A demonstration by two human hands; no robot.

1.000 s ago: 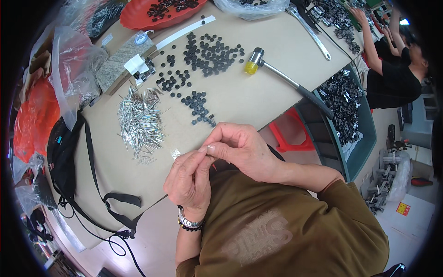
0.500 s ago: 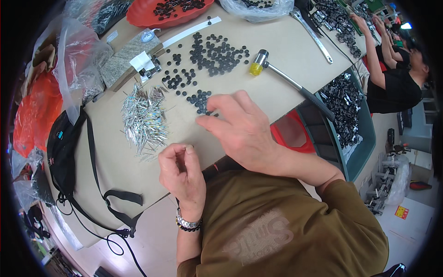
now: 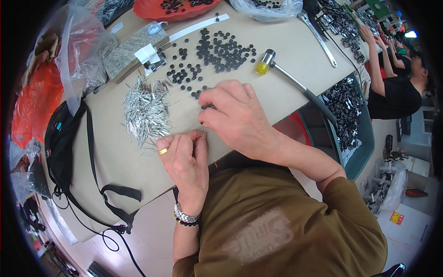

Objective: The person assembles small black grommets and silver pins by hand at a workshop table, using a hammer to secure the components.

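My left hand [image 3: 184, 159], with a gold ring on one finger, is closed in a pinch at the table's near edge. A tiny bright tip shows at its fingertips; the rest of what it pinches is hidden. Just right of it, my right hand [image 3: 240, 115] is bent over the table, its thumb and finger closed on a small dark piece that looks like a black cap [image 3: 201, 123]. More black round caps [image 3: 226, 55] lie scattered beyond it, some partly under its fingers. A heap of thin silvery metal pins [image 3: 145, 111] lies beyond my left hand.
A yellow-tipped mallet [image 3: 295, 83] and a wrench [image 3: 318, 39] lie at the right. A green crate [image 3: 364, 152] of black metal parts stands beside the table. A red bowl [image 3: 175, 15], a stone block [image 3: 134, 51] and a black bag [image 3: 64, 147] lie around; people work at far right.
My left hand has turned over, back upward, and moved up toward the pins. My right hand has drawn its fingers together over the nearest caps. The whole view has shifted slightly.
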